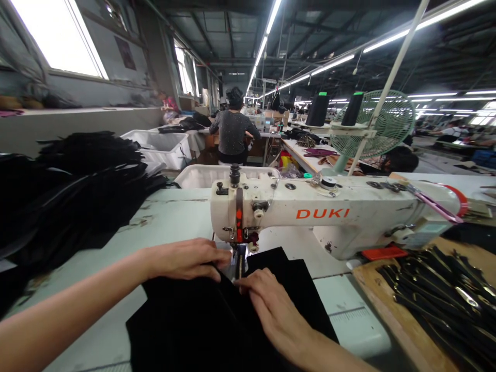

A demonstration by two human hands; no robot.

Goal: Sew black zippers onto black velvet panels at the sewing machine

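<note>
A black fabric piece (186,320) lies on the sewing machine bed, its upper edge at the presser foot. With thumb and fingers closed, my left hand (189,261) grips its edge just left of the needle. Beside the foot on the right, my right hand (267,305) pinches the fabric, the fingertips close to a narrow zipper strip (241,261) that runs up under the foot. The white sewing machine (279,206) stands directly in front of both hands. My fingers partly hide the needle area.
Black fabric pieces (77,191) are heaped at the left. At the right, a wooden tray (383,310) holds many black zippers (445,289). Purple-handled tweezers (436,204) rest on the machine. Behind it are a white bin (189,175), a green fan (395,124) and a seated person (234,132).
</note>
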